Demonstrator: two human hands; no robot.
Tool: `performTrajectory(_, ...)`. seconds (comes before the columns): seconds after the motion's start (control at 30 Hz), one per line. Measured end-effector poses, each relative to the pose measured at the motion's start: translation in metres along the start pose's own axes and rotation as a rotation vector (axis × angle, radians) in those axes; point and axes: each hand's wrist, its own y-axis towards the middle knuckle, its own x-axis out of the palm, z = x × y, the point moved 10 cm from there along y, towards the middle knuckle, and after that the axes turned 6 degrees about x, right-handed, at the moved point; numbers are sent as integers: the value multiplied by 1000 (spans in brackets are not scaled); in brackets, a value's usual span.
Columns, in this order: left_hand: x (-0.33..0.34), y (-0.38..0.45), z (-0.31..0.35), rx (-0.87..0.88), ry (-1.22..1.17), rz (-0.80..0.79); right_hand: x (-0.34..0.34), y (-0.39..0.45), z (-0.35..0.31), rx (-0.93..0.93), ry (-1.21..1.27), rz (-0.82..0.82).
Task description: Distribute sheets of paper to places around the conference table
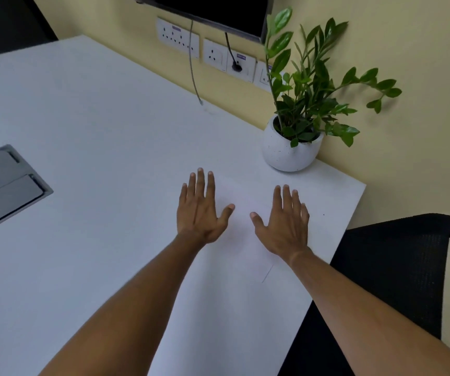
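Note:
A white sheet of paper (241,195) lies flat on the white conference table (96,126), near its right edge and in front of the plant pot. It is hard to tell from the tabletop; a faint edge shows below my right wrist. My left hand (200,210) lies palm down with straight, spread fingers on the sheet's left part. My right hand (283,221) lies the same way on its right part. Neither hand holds anything.
A potted green plant in a round white pot (290,150) stands just beyond the sheet by the wall. A black mesh chair (397,267) is at the table's right edge. A grey cable hatch (4,185) is set into the table at left. Wall sockets (215,54) and a dangling cable (194,69) are behind.

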Motion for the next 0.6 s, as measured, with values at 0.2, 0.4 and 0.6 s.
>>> performTrajectory(0.2,-50,-26,4,15,70,86,-40,-18,-43,-194,-96,118)
performTrajectory(0.4,-102,-63,3,-23,142,155,-80,-39,-80,-366,-146,202)
performTrajectory(0.6,-158,-118,6,-128,203,232,-116,-84,-110,-543,-98,252)
